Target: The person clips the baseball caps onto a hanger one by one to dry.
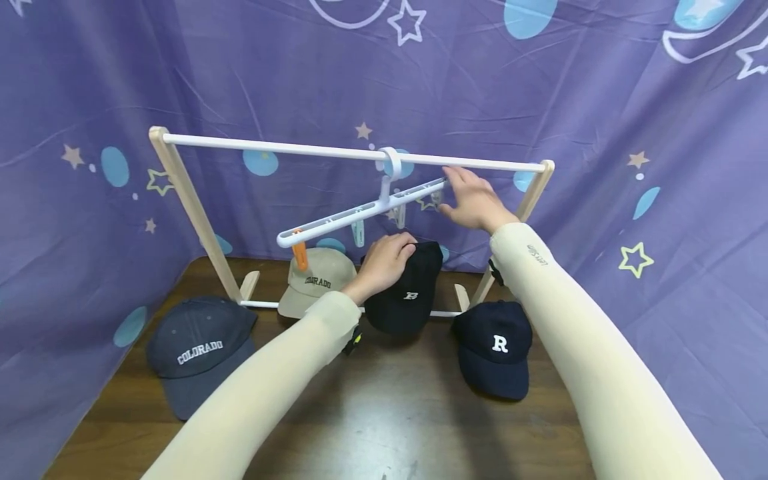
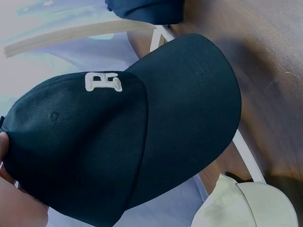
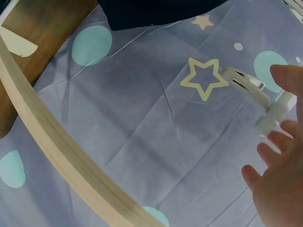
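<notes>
My left hand (image 1: 386, 261) grips a black baseball cap (image 1: 414, 287) with a white letter on its front, holding it at the crown's back edge. In the left wrist view the cap's brim (image 2: 194, 109) points away from the fingers. A white clip hanger (image 1: 342, 219) hangs by its hook from the rack's top bar. Around the hanger's right end, my right hand (image 1: 477, 200) has its thumb and fingers spread. A greyish clip (image 3: 246, 85) hangs at that end, close to the thumb. An orange clip (image 1: 300, 255) and a light blue clip (image 1: 358, 232) hang further left.
A wooden rack with a white top bar (image 1: 270, 147) stands on the brown table (image 1: 384, 407). A beige cap (image 1: 318, 277) lies behind the left forearm. A dark grey cap (image 1: 201, 350) sits at left, a navy cap (image 1: 495, 347) at right. A patterned purple curtain (image 1: 660, 167) surrounds the table.
</notes>
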Action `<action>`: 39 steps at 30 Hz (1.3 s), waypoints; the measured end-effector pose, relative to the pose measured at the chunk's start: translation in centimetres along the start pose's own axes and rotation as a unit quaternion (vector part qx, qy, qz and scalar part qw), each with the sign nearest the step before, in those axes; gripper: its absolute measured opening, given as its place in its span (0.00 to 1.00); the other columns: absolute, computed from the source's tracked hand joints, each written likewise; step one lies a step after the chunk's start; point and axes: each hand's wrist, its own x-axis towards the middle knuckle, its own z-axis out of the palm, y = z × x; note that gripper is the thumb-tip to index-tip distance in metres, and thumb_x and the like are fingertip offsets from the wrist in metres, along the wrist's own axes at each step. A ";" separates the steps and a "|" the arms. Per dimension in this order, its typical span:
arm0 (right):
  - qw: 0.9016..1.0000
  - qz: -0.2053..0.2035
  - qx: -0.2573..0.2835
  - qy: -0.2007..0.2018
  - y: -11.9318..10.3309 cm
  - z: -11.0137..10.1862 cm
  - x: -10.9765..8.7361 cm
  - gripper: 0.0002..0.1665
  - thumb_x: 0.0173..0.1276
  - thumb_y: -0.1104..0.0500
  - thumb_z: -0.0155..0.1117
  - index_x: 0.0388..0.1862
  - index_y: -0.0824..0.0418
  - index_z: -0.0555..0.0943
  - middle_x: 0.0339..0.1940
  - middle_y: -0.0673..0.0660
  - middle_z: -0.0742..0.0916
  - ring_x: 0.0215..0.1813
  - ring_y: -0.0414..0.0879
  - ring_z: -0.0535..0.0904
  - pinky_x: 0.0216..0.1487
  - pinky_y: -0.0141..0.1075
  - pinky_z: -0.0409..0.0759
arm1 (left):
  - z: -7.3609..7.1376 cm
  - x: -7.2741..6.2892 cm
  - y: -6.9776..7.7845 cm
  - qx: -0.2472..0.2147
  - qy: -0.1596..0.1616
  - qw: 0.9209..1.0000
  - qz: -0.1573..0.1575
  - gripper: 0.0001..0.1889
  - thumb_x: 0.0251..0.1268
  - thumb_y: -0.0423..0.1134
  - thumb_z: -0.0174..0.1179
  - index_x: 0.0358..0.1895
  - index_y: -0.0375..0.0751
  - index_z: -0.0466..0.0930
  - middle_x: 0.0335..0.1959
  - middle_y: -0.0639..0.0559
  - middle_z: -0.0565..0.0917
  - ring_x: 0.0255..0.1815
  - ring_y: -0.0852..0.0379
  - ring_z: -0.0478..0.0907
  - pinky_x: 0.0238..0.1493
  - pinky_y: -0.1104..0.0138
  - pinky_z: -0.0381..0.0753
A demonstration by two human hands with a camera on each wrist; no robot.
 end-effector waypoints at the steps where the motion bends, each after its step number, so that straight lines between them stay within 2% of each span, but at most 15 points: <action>1: 1.000 -0.004 -0.003 -0.008 -0.1 -0.1 0.2 0.50 0.76 0.50 0.65 0.87 0.62 0.53 0.87 0.65 0.60 0.87 0.62 0.53 0.84 0.59 0.50 | -0.1 -0.1 -0.1 -0.001 0.001 1.000 0.000 0.13 0.86 0.42 0.52 0.58 0.45 0.85 0.57 0.49 0.88 0.59 0.44 0.82 0.63 0.50 0.76; 5: 0.999 -0.019 -0.018 -0.028 -0.5 -0.4 0.6 0.48 0.77 0.50 0.65 0.87 0.62 0.56 0.85 0.65 0.64 0.86 0.63 0.55 0.84 0.59 0.48 | -0.6 -0.3 -0.2 0.000 0.002 1.000 0.001 0.13 0.86 0.42 0.52 0.58 0.44 0.85 0.56 0.48 0.88 0.58 0.43 0.82 0.63 0.49 0.76; 9: 0.999 -0.029 -0.034 -0.021 -0.8 -0.7 0.6 0.45 0.76 0.50 0.66 0.84 0.63 0.61 0.75 0.66 0.73 0.78 0.64 0.67 0.81 0.59 0.57 | -0.6 -0.4 -0.3 0.001 0.005 1.000 0.005 0.13 0.86 0.41 0.52 0.57 0.44 0.85 0.56 0.48 0.89 0.58 0.43 0.82 0.63 0.49 0.76; 13: 0.999 -0.025 -0.037 -0.027 -1.1 -1.0 0.4 0.44 0.75 0.49 0.66 0.83 0.63 0.63 0.66 0.65 0.77 0.70 0.63 0.72 0.76 0.58 0.65 | -0.5 -0.4 -0.3 0.001 0.006 1.000 0.004 0.12 0.86 0.41 0.53 0.57 0.44 0.85 0.56 0.48 0.89 0.58 0.43 0.82 0.63 0.50 0.76; 20: 0.997 -0.009 0.000 -0.080 -1.1 -1.3 0.3 0.39 0.78 0.51 0.63 0.83 0.59 0.66 0.66 0.62 0.77 0.61 0.58 0.76 0.68 0.55 0.73 | -0.3 -0.6 -0.1 -0.003 -0.001 1.000 0.008 0.12 0.85 0.41 0.53 0.56 0.43 0.85 0.56 0.48 0.89 0.58 0.43 0.82 0.63 0.50 0.76; 26: 0.993 -0.047 0.003 -0.109 -0.9 -1.2 0.5 0.34 0.78 0.55 0.62 0.79 0.64 0.71 0.67 0.65 0.83 0.62 0.59 0.78 0.69 0.54 0.72 | -0.1 -0.6 -0.1 -0.008 -0.002 1.000 0.005 0.12 0.86 0.41 0.53 0.56 0.44 0.85 0.56 0.49 0.89 0.58 0.44 0.82 0.63 0.52 0.76; 30: 0.991 -0.064 -0.007 -0.116 -0.8 -1.3 0.4 0.33 0.77 0.57 0.62 0.78 0.65 0.73 0.62 0.66 0.86 0.54 0.59 0.80 0.65 0.53 0.74 | 0.0 -0.6 -0.1 -0.011 -0.002 1.000 0.004 0.12 0.86 0.41 0.53 0.56 0.44 0.85 0.56 0.50 0.89 0.57 0.45 0.82 0.64 0.52 0.76; 35: 0.990 -0.062 -0.014 -0.124 -0.8 -1.6 0.2 0.33 0.77 0.55 0.63 0.78 0.65 0.74 0.63 0.65 0.86 0.57 0.58 0.81 0.68 0.54 0.75 | 0.0 -0.8 0.0 -0.011 -0.005 1.000 0.008 0.12 0.86 0.41 0.53 0.57 0.43 0.85 0.57 0.48 0.89 0.58 0.44 0.82 0.65 0.52 0.75; 39: 0.989 -0.034 -0.016 -0.143 -0.9 -2.2 -0.1 0.35 0.77 0.53 0.63 0.79 0.62 0.72 0.65 0.64 0.85 0.64 0.60 0.76 0.70 0.55 0.71 | 0.0 -0.8 0.0 -0.010 -0.009 1.000 0.009 0.13 0.86 0.41 0.52 0.58 0.43 0.85 0.58 0.48 0.88 0.60 0.44 0.82 0.67 0.52 0.75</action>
